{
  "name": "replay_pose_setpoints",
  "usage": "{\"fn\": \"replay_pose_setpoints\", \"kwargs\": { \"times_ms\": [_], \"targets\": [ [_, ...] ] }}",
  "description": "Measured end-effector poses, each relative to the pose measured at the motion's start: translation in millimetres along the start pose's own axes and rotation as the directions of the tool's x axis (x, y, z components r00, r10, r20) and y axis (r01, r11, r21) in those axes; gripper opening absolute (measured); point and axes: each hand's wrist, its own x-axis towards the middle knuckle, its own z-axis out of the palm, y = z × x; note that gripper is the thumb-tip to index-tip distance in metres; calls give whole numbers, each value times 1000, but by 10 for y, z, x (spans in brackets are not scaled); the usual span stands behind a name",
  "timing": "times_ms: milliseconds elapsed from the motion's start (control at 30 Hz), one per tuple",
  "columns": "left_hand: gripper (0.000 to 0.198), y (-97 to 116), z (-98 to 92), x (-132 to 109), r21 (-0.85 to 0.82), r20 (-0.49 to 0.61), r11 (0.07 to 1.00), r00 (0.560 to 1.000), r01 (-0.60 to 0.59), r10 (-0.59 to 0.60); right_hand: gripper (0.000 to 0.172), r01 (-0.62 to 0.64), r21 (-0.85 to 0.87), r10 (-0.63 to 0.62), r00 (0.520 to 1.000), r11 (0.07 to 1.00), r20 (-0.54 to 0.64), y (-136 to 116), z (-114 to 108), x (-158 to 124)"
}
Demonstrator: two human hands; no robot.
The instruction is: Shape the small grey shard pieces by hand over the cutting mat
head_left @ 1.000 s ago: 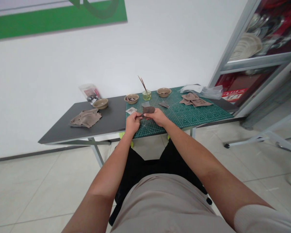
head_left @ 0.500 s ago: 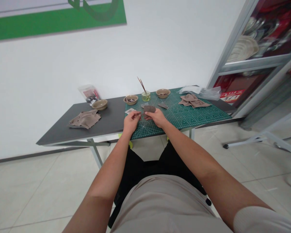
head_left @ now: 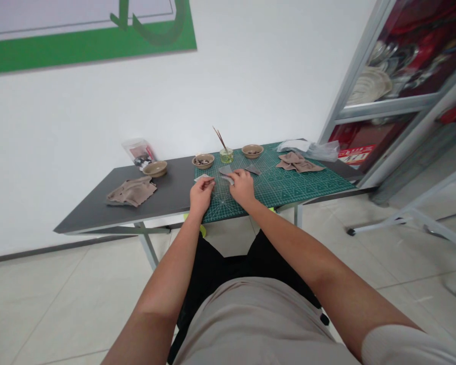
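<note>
Two hands work over a green cutting mat (head_left: 289,185) on a dark grey worktop (head_left: 171,175). The left hand (head_left: 201,196) is half curled, its fingertips just beside a white slip (head_left: 203,177) at the mat's near-left edge; I cannot tell whether that grip has hold of the slip. The right hand (head_left: 243,187) is partly closed, its fingertips (head_left: 235,175) on a pale grey piece (head_left: 230,180), though whether it is gripped is unclear.

Two more grey pieces lie just ahead: a lighter one (head_left: 225,170) and a darker one (head_left: 253,170). Compared with the earlier frame, the hands sit further apart, and the dark brown piece once held between them does not show.

Around them are three tan bowls, two holding dark bits (head_left: 202,161) (head_left: 253,151) and one on the bare worktop (head_left: 155,169). There are also two taupe cloths (head_left: 131,191) (head_left: 298,163), one glass jar of green liquid (head_left: 226,156) holding thin brushes, and two clear plastic bags (head_left: 139,154) (head_left: 321,150).
</note>
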Motion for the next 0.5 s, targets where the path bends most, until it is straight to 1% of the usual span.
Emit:
{"fn": "replay_pose_setpoints", "kwargs": {
  "times_ms": [33,100,200,267,300,367,433,500],
  "targets": [
    [16,2,-7,4,7,-1,1000,1000,0,0,32,30,-87,-24,998,996,60,-39,-24,-32],
    [17,2,-18,15,8,16,1000,1000,12,-12,36,93,-189,-63,985,978,162,-100,-61,-80],
    [18,-1,-25,35,12,51,999,998,43,-44,54,174,-240,-101,952,955,289,-133,-92,-102],
    [18,0,-26,41,13,59,998,996,63,-64,62,208,-247,-115,933,946,341,-132,-100,-98],
    [18,2,-26,42,12,59,997,996,72,-73,65,217,-248,-121,928,944,352,-130,-101,-95],
    [19,10,-23,38,9,52,997,995,81,-81,68,218,-242,-133,936,945,325,-127,-99,-95],
    [19,20,-16,33,2,42,997,996,80,-80,67,215,-215,-160,956,953,246,-124,-92,-94],
    [22,25,-5,28,-48,51,995,995,90,-88,60,260,-145,-233,956,955,179,-118,-76,-85]
  ]
}}
